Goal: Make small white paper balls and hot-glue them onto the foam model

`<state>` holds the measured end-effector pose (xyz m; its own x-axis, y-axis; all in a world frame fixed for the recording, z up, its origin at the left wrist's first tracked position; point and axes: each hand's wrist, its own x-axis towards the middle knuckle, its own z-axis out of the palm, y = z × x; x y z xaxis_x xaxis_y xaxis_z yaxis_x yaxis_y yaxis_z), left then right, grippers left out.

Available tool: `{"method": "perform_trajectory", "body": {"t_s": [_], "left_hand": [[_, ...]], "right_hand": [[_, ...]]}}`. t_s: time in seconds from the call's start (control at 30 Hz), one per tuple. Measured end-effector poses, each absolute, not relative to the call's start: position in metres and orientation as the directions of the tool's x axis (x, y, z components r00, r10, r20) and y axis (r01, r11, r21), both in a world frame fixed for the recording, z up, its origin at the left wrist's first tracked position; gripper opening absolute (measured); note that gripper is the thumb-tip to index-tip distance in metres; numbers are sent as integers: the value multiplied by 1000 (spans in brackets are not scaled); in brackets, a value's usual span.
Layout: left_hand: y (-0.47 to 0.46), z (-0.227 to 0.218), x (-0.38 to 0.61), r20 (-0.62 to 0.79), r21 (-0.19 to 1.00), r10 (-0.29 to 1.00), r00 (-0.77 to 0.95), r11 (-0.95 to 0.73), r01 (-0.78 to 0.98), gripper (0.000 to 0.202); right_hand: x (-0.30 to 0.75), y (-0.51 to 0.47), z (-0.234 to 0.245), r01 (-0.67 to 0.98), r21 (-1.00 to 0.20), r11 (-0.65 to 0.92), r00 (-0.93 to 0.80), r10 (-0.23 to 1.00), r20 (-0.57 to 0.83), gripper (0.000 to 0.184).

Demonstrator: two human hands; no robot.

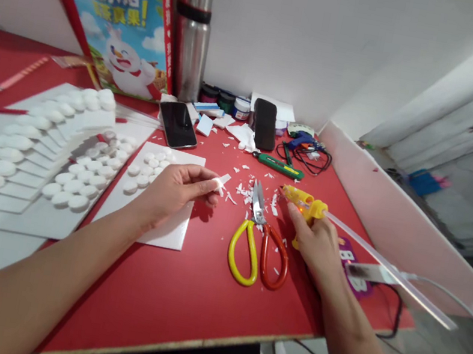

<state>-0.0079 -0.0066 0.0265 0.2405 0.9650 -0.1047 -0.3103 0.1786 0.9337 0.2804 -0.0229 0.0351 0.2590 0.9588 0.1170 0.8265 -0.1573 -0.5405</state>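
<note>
Pinched between the thumb and fingers of my left hand (188,191) is a small white piece (221,183) with a flat strip end; its exact kind I cannot make out. My right hand (314,239) is wrapped round a yellow hot glue gun (305,201), with a long clear glue stick (389,268) jutting from its back. Between my hands lie scissors (260,212) with one yellow and one red handle, blades slightly apart. Left of my left hand, a white board (174,221) carries several round white pieces (146,167).
White scraps (243,190) litter the red table (197,298). More boards with rows of white ovals (11,155) lie left. Behind are two phones (178,124), a green-handled tool (279,166), a steel flask (190,41) and a printed bag (129,30). A cable (461,302) runs off right.
</note>
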Motion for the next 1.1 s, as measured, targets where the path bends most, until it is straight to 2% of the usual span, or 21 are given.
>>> {"method": "perform_trajectory", "body": {"t_s": [0.27,0.33,0.43,0.47,0.53,0.63,0.7,0.73,0.8,0.87,0.93,1.1], "left_hand": [[-7,26,-11,-83,933,966,245,161,-321,22],[-7,25,-10,-80,928,965,249,164,-335,22],[-6,24,-9,-73,922,965,251,161,-352,20],[-6,24,-9,-69,921,965,255,159,-355,20],[-6,23,-8,-59,921,963,262,154,-357,19],[-6,22,-8,-45,925,961,273,144,-351,20],[-6,22,-9,-31,929,960,277,130,-346,22],[-6,22,-9,-25,930,960,280,125,-345,23],[-6,22,-10,-20,931,960,281,120,-344,25],[-6,23,-10,-23,932,962,273,119,-342,27],[-7,25,-9,-37,936,964,262,125,-328,29],[-8,27,-8,-46,943,966,255,126,-307,29]], "right_hand": [[289,-25,39,938,-315,-143,181,979,94,48],[286,-43,43,969,-233,-85,123,980,154,45],[274,-84,57,995,-95,2,25,959,282,52],[267,-96,64,996,-87,27,3,946,324,49],[249,-109,78,967,-199,156,-70,921,383,34],[217,-91,92,805,-497,325,-153,922,355,22],[198,-58,89,671,-671,317,-102,935,340,25],[190,-41,85,569,-777,271,-88,959,270,27],[177,-11,72,304,-950,74,-109,993,42,28],[168,4,57,33,-999,-19,-111,994,-23,22],[163,5,46,-113,-993,-29,-91,996,-18,16],[161,-6,34,-165,-986,28,-69,997,40,12]]}}
